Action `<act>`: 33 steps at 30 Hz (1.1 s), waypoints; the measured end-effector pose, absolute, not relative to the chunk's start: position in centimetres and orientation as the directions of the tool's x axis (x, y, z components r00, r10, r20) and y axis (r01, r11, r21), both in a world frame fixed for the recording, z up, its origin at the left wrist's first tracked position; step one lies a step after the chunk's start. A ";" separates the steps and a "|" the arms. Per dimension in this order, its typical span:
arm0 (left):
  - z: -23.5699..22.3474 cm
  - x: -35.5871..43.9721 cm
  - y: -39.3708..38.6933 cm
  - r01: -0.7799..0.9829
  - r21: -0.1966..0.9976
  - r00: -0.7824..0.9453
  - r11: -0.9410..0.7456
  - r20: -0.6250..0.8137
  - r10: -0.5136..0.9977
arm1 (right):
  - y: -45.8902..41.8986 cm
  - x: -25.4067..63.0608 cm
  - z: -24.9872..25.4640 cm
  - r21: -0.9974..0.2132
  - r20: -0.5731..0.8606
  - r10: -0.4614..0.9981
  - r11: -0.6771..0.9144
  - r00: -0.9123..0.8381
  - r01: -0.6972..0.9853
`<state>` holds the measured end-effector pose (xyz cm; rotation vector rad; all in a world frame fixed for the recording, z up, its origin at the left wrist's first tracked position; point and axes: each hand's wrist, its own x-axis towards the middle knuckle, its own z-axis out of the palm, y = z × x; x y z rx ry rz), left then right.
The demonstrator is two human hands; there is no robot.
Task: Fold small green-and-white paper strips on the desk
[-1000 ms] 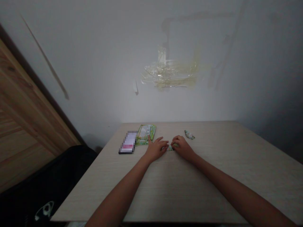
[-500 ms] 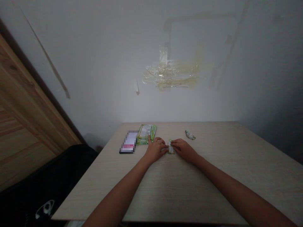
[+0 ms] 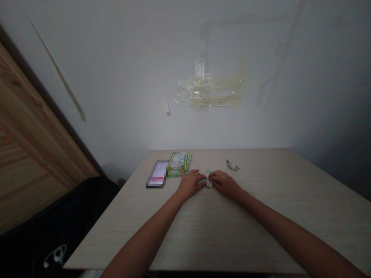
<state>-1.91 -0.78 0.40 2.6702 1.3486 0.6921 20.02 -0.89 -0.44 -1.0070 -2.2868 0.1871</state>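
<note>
A small green-and-white packet [image 3: 209, 185], folded into a narrow strip, lies on the table between my two hands. My left hand [image 3: 190, 184] has its fingertips closed on the packet's left edge, with the thumb-side digit stretched toward the stack of packets. From the other side, my right hand [image 3: 225, 183] pinches the packet's right edge, covering part of it. Farther back and to the right rests another folded green-and-white packet [image 3: 232, 165], apart from both hands. Several flat green packets [image 3: 180, 159] are piled beyond my left hand.
A phone [image 3: 158, 173] with a lit, blurred screen lies left of the pile. The pale wooden table [image 3: 232, 239] meets a wall [image 3: 116, 77] with clear tape [image 3: 214, 92] stuck on it. A dark bag [image 3: 58, 216] and wooden boards [image 3: 29, 127] stand to the left.
My left fingers have shifted slightly right and up over the small packet. The right fingers have moved slightly left, closer to the left ones. Other things stay put.
</note>
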 end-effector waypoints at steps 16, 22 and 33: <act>0.2 -1.9 -0.9 0.773 0.207 0.501 -0.600 0.383 0.776 | -1.6 20.3 0.1 -0.240 0.476 0.717 0.663 -0.509 0.709; 0.4 -2.0 -0.8 0.779 0.220 0.498 -0.587 0.351 0.793 | -1.0 20.0 0.3 -0.199 0.396 0.840 0.472 -0.370 0.859; 0.7 -2.0 -0.8 0.763 0.243 0.517 -0.599 0.326 0.791 | 0.2 19.4 -0.3 -0.155 0.378 0.868 0.403 -0.323 0.902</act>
